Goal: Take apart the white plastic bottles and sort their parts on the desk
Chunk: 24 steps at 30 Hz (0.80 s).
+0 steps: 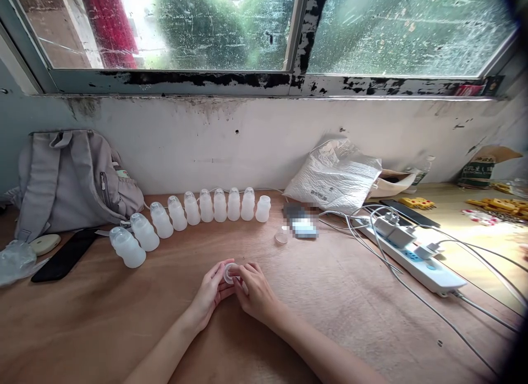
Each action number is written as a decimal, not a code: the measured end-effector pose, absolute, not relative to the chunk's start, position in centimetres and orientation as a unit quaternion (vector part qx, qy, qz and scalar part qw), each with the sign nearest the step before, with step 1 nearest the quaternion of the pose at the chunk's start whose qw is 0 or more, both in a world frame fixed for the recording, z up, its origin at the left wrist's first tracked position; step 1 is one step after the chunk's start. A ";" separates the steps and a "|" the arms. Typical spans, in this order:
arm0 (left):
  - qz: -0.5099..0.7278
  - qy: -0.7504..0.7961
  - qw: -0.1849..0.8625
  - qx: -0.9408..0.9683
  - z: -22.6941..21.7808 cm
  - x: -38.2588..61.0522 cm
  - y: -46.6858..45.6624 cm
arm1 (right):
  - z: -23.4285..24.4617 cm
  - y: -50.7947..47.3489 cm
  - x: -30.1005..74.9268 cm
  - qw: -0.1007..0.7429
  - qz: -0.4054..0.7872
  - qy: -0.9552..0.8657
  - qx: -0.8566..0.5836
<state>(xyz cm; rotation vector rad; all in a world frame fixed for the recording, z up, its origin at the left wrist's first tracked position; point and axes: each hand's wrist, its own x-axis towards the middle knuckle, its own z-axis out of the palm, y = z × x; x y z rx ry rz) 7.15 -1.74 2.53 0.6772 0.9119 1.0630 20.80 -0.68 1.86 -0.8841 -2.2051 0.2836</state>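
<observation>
Both hands meet above the wooden table [173, 307]. In the fingers of my left hand [209, 296] is a small round translucent ring-shaped piece [228, 273], its opening facing up. My right hand [254, 291] pinches the same piece from the right, thumb and fingers at its edge; part of it is hidden. Beyond them a curved row of several frosted white small baby bottles [206, 206] stands upright, most with domed tops. The bottle at the row's right end [263, 209] has no dome and shows a narrower neck. Near it a clear plastic cap [281, 235] sits on the table.
At left are a grey backpack [74, 175], a black phone [66, 256] and a plastic bag [17, 260]. Rightward lie a silver padded bag [336, 172], a blurred-out item [303, 223] and a white power strip [437, 276] with trailing cables. Yellow pieces [501, 205] lie far right.
</observation>
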 end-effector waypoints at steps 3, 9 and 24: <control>0.475 0.412 0.712 0.311 2.4 7.1 -1.7 | 1.9 -0.7 20.9 0.372 0.118 -0.856 -0.338; 0.462 0.399 0.732 0.303 2.5 7.0 -1.6 | 1.7 -0.6 20.9 0.381 0.119 -0.848 -0.348; 0.439 0.388 0.740 0.331 2.6 6.9 -1.8 | 1.3 -0.5 20.8 0.353 0.115 -0.853 -0.368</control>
